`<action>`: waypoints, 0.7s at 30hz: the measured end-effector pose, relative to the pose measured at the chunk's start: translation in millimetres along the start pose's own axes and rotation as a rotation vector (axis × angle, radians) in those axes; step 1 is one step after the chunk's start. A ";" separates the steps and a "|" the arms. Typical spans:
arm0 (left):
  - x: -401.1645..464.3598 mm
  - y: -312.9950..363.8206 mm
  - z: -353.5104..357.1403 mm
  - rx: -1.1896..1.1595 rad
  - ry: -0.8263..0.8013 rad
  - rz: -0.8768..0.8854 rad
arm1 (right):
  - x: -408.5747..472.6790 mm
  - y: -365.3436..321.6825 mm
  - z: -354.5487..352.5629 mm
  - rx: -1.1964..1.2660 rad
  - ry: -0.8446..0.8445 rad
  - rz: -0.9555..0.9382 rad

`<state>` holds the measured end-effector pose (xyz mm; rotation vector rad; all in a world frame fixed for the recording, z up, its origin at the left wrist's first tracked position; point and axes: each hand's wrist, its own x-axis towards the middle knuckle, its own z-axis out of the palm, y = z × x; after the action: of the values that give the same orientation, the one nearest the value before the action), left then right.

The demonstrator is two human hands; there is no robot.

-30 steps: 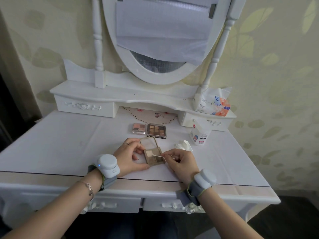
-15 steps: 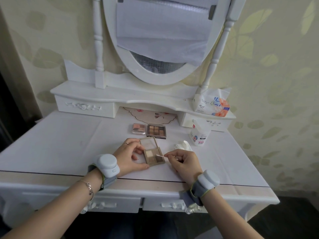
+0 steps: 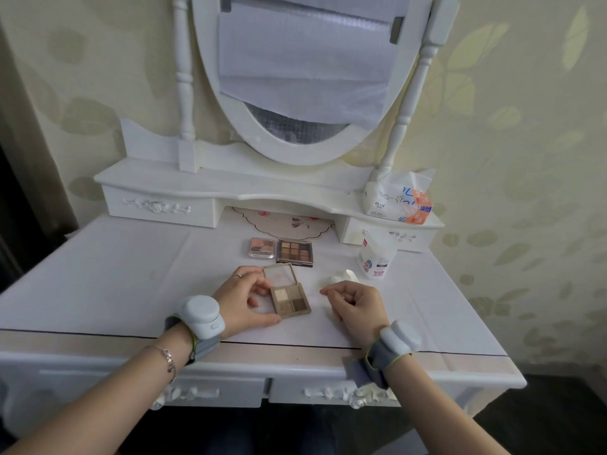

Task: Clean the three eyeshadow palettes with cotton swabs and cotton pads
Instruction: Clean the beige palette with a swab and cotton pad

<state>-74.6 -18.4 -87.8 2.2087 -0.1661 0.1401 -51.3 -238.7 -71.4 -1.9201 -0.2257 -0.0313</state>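
On the tabletop (image 3: 131,277), my left hand (image 3: 244,298) pinches the open palette (image 3: 289,297) by its edges; it looks light, brittle. Right hand's (image 3: 354,303) grip is curled together; swab unclear.

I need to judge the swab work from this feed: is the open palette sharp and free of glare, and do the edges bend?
Head view: soft, even light; the open palette between the left hand and right hand is sharp, its pans free of glare. Same view: wide-angle bending toward the edges, curving the dressing table front.
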 end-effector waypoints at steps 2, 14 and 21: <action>-0.4 2.6 -0.6 -0.024 -0.004 -0.006 | 5.0 -2.8 -1.4 0.025 0.010 0.003; -1.9 21.6 6.2 0.340 0.031 -0.152 | 14.9 -8.8 10.2 -0.279 -0.077 -0.093; 2.7 24.8 -3.3 0.524 0.066 -0.059 | 24.2 -10.2 13.0 -0.400 -0.157 -0.131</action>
<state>-76.3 -30.6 -65.9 2.7227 -0.0265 0.2463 -30.4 -219.7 -63.3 -2.3054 -0.4798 -0.0140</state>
